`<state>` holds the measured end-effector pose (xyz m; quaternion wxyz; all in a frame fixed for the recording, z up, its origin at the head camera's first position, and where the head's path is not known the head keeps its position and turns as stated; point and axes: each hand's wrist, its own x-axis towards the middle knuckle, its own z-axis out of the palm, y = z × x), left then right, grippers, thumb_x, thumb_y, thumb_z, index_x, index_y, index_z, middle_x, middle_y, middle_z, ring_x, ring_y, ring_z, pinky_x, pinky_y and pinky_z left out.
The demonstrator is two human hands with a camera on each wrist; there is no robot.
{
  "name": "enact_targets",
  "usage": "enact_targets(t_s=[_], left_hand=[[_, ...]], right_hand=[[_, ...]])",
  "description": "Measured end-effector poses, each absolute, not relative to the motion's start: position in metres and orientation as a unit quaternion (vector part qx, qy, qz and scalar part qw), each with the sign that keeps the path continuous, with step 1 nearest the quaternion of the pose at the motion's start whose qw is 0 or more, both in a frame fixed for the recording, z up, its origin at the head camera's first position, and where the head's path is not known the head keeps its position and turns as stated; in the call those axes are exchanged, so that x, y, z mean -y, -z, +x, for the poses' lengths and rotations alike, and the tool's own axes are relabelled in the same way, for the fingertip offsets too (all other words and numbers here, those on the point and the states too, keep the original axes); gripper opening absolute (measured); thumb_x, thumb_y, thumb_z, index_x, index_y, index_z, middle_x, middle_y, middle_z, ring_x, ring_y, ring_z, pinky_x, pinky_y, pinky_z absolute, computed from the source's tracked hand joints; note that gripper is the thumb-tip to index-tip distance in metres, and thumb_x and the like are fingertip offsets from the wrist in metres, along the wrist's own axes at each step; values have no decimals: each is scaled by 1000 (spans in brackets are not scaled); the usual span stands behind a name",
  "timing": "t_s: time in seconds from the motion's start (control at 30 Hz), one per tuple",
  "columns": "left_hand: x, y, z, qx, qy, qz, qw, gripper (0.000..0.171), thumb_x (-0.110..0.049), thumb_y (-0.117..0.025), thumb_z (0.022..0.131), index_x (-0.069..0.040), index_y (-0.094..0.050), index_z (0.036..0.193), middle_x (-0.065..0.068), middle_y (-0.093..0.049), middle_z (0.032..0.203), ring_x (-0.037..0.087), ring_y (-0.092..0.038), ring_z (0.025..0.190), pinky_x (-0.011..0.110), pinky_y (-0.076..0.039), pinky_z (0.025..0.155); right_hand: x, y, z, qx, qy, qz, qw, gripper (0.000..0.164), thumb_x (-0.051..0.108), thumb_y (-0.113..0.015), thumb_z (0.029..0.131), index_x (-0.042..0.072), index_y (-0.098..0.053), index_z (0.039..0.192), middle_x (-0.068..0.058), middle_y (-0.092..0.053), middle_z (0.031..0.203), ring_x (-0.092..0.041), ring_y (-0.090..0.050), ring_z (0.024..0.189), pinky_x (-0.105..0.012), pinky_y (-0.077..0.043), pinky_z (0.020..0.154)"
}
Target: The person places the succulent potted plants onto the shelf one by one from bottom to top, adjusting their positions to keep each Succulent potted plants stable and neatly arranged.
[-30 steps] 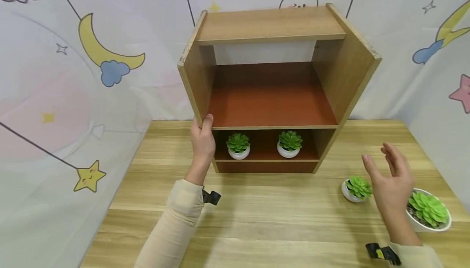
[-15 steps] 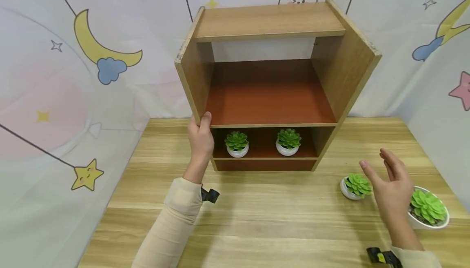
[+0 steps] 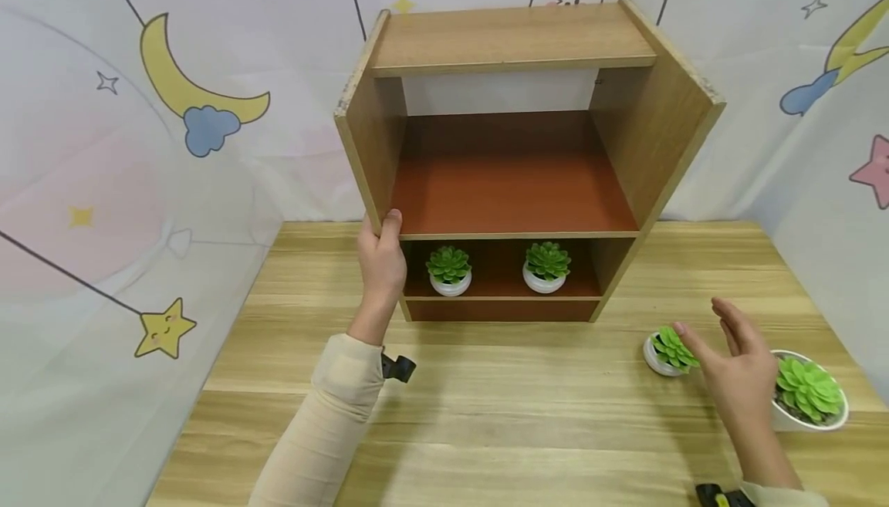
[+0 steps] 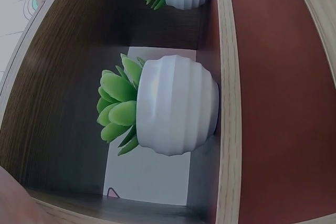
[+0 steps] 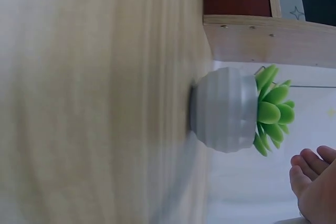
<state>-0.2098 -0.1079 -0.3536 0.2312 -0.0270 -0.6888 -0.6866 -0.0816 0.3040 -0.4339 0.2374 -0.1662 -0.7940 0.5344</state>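
My left hand (image 3: 383, 264) grips the front edge of the left side panel of a wooden shelf unit (image 3: 517, 198), thumb on the inner face. In the lower compartment stand two potted succulents in white ribbed pots, the left one (image 3: 450, 272) close beside that hand and the right one (image 3: 546, 268) farther along. My right hand (image 3: 739, 364) hovers with fingers spread, its thumb tip overlapping a third small potted succulent (image 3: 667, 353) on the table. In the right wrist view that succulent (image 5: 228, 109) stands upright, with the fingers apart from its leaves.
A larger white pot with a succulent (image 3: 809, 393) stands on the table (image 3: 514, 414) just right of the right hand, partly behind the wrist. A printed fabric backdrop (image 3: 208, 260) hangs behind and on both sides.
My right hand has lowered slightly and moved left to the small succulent on the table. The left hand keeps its grip on the shelf panel. The view has shifted a little.
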Motion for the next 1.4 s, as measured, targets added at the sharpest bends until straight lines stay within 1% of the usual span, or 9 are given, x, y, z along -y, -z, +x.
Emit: enact_targets(t_s=[0.13,0.33,0.63,0.73,0.97,1.13,1.27,1.4], left_hand=[[108,354,-210,696,679,-26,233,43,-19,-47,99,-1,-53,138,14,-55,134,20,-47,125,35,-35,103],[107,355,-210,698,675,-21,238,45,-20,-47,98,-1,-52,138,14,-55,133,20,-48,124,35,-35,103],[109,356,-211,693,677,-31,248,45,-19,-46,98,0,-52,138,14,-56,133,20,-48,123,36,-36,102],[109,356,-211,692,678,-31,247,45,-19,-46,98,0,-52,139,13,-55,133,19,-48,124,36,-36,103],[107,356,-210,690,680,-39,244,45,-20,-45,99,-2,-51,140,10,-54,135,18,-47,125,37,-35,104],[108,357,-210,693,677,-39,244,45,-20,-45,100,-3,-51,140,9,-54,135,18,-47,124,37,-35,103],[108,358,-210,696,674,-43,244,43,-21,-46,101,-5,-52,140,9,-54,135,18,-47,124,38,-36,103],[108,358,-210,693,677,-47,243,42,-20,-46,102,-5,-52,140,11,-53,136,20,-47,124,39,-35,103]], right_hand=[[-303,438,-77,802,-528,-171,222,66,6,-81,81,6,-53,140,-9,-51,139,-15,-44,131,-17,-32,102],[-302,446,-74,798,-531,-169,229,66,0,-82,77,4,-55,138,-11,-53,137,-15,-46,128,-18,-34,102],[-302,447,-71,804,-523,-168,228,68,1,-83,78,5,-54,140,-10,-52,138,-16,-45,130,-18,-34,102],[-300,447,-70,811,-516,-170,217,69,4,-82,79,5,-53,141,-11,-51,140,-15,-45,130,-17,-33,101],[-297,447,-66,820,-505,-169,209,70,3,-83,78,0,-51,140,-14,-52,139,-15,-45,130,-16,-33,101],[-300,449,-64,832,-498,-172,175,75,11,-83,80,2,-46,145,-16,-46,145,-19,-40,134,-14,-31,101],[-303,450,-63,846,-487,-163,142,80,18,-83,82,1,-41,148,-19,-42,147,-29,-35,137,-10,-28,100],[-305,447,-64,863,-467,-156,111,86,29,-82,82,1,-36,150,-22,-39,149,-36,-33,138,-5,-26,96]])
